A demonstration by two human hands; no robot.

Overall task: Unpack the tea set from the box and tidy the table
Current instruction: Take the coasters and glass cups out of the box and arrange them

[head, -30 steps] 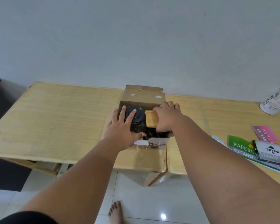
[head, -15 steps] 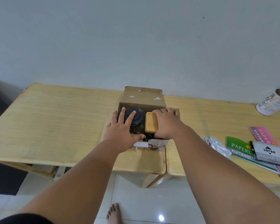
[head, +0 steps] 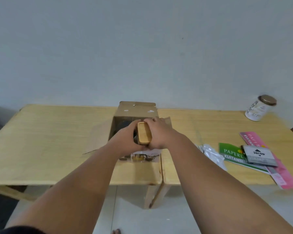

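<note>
An open brown cardboard box (head: 137, 110) stands on the wooden table (head: 49, 141), near its back edge. Both of my hands are over its opening. My left hand (head: 125, 139) and my right hand (head: 158, 134) clasp a light wooden block-shaped piece (head: 143, 134) from either side, held upright just above the box. A dark round lid (head: 125, 123) shows inside the box behind my left hand. The rest of the box's contents is hidden by my hands.
To the right on the table lie crumpled clear plastic (head: 211, 154), a green receipt book (head: 232, 154), a grey stamp pad box (head: 259, 155) and a pink booklet (head: 277, 166). A white jar with a gold lid (head: 259, 108) stands at the back right. A box flap (head: 98, 139) lies flat on the left.
My left hand has left the dark lid and moved right onto the wooden piece. Both hands now grip it and it has risen a little out of the box.
</note>
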